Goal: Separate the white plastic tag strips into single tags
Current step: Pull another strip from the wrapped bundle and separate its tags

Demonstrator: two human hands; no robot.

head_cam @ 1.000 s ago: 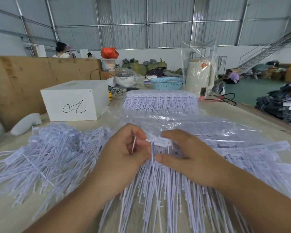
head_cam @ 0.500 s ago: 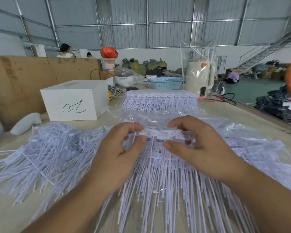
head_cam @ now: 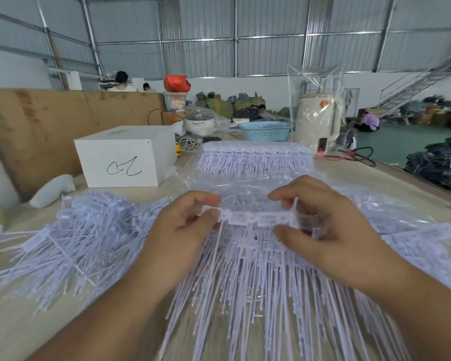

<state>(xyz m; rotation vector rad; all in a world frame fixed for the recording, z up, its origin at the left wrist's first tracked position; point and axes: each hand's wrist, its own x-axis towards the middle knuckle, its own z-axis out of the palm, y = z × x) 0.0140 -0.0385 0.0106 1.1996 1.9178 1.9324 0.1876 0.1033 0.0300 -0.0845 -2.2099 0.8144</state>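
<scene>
Holding a fresh tag strip (head_cam: 255, 218) up between both hands above the heap on the worktop (head_cam: 16, 321), I now pinch its ends: left hand (head_cam: 185, 230) on the end tag, right hand (head_cam: 320, 225) further along than a second ago, ready to snap one off.
</scene>
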